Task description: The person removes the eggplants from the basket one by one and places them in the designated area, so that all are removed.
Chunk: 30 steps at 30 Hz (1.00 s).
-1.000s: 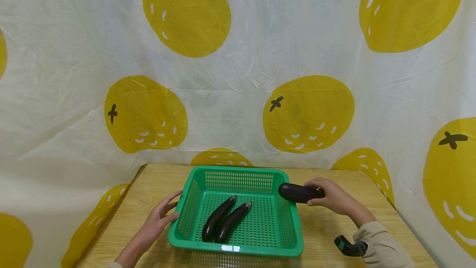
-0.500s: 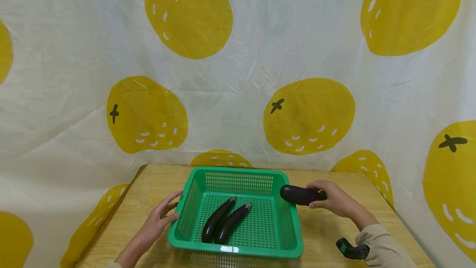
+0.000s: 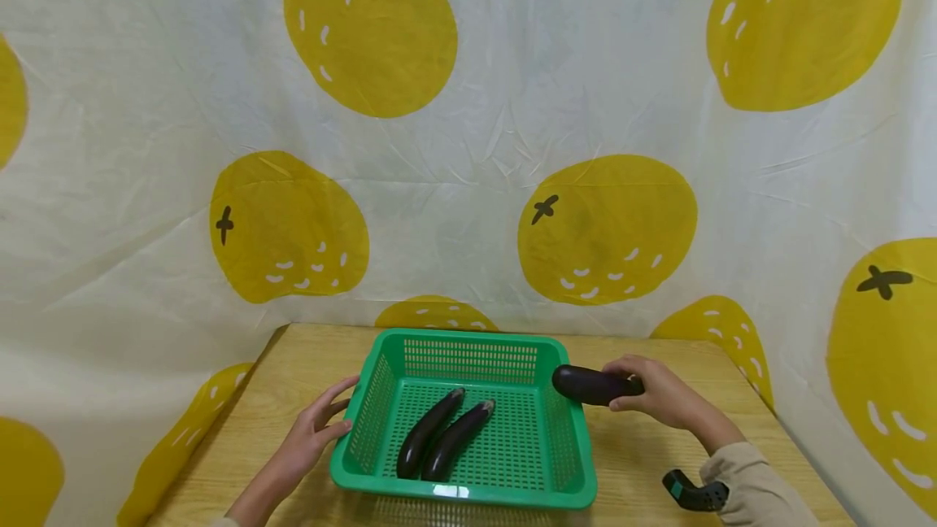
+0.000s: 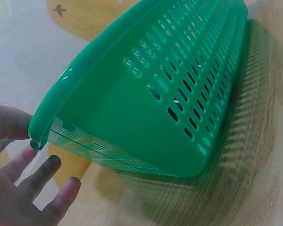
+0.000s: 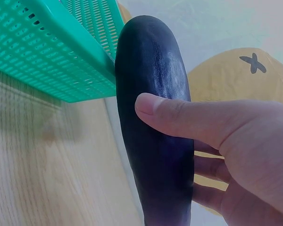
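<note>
A green perforated plastic basket (image 3: 457,492) sits on the wooden table, with two dark purple eggplants, one (image 3: 430,432) beside the other (image 3: 459,441), lying side by side inside. My left hand (image 3: 306,437) touches the basket's left rim with spread, fairly straight fingers; the left wrist view has fingertips (image 4: 68,190) apart from the wall. Thumb and fingers of my right hand (image 3: 655,395) grip a third, thicker eggplant (image 5: 155,141) near one end. Its rounded end reaches the basket's right rim from outside; whether it rests on the rim I cannot tell. The gripped end is partly hidden.
Wood-grain table (image 3: 629,462) surrounds the basket. A pale cloth (image 3: 454,242) printed with yellow fruit hangs behind and at the sides. A dark band (image 3: 691,492) with a device is by the right sleeve (image 3: 761,486).
My right hand and its eggplant sit very slightly lower and further right in the head view than a second ago. The left hand and the eggplants in the basket stay nearly the same.
</note>
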### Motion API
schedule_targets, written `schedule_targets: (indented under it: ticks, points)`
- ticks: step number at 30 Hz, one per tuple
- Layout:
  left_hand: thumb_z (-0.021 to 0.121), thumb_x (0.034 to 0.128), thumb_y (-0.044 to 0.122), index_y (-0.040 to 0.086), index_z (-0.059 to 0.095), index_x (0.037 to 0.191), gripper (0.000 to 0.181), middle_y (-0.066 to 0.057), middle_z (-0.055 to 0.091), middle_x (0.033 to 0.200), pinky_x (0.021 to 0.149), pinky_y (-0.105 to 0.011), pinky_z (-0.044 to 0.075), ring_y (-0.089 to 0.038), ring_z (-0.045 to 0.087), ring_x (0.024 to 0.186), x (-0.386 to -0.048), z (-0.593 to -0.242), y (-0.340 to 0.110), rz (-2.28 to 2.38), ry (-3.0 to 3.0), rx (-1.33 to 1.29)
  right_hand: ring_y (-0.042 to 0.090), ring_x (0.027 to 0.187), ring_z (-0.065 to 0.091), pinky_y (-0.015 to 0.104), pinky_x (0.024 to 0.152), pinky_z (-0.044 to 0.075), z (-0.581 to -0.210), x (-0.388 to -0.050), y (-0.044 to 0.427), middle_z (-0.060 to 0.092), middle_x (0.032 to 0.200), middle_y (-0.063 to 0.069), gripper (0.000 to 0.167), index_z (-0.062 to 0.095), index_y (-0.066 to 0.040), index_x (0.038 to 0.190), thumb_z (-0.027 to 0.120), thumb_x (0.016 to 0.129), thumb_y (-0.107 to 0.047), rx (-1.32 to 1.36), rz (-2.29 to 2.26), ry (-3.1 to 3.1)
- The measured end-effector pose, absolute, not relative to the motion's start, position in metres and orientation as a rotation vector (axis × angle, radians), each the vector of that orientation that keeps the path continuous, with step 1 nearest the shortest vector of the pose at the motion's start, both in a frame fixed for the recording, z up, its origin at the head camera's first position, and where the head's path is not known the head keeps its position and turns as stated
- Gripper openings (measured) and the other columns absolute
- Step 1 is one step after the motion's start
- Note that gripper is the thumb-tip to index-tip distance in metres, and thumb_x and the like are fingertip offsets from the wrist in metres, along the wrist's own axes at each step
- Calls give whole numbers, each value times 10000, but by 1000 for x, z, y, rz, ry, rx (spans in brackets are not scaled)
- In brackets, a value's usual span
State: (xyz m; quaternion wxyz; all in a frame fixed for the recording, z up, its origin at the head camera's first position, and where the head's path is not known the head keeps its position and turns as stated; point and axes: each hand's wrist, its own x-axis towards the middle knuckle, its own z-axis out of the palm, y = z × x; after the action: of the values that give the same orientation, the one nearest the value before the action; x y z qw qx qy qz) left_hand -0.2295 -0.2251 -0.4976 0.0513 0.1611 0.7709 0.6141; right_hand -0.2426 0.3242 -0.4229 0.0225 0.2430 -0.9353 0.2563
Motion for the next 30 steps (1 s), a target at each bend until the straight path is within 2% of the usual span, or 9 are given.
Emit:
schedule_targets:
  ticks: [9,16,30]
  points:
    - [567,1061,153,54,272,1633,651,-229,205,1698,936,-207,503,-560,280,1494,-228,-496,-225,1859,2348,471,278,1028,678,423,853,572,-423,-241,327,710,1200,133,501,689,-15,1263,829,873,-296,751,797,-2905]
    - [566,1061,155,60,276,1633,648,-222,209,1698,938,-204,499,-556,279,1497,-227,-495,-225,1862,2347,464,288,1022,681,462,854,572,-422,-240,329,718,1188,138,512,689,0,1259,832,868,-298,743,786,-2894]
    - [561,1065,152,52,274,1633,643,-231,212,1694,943,-196,498,-561,282,1493,-229,-496,-225,1864,2349,485,245,999,679,379,831,570,-423,-240,334,716,1178,123,495,688,-7,1257,833,869,-278,720,783,-2904]
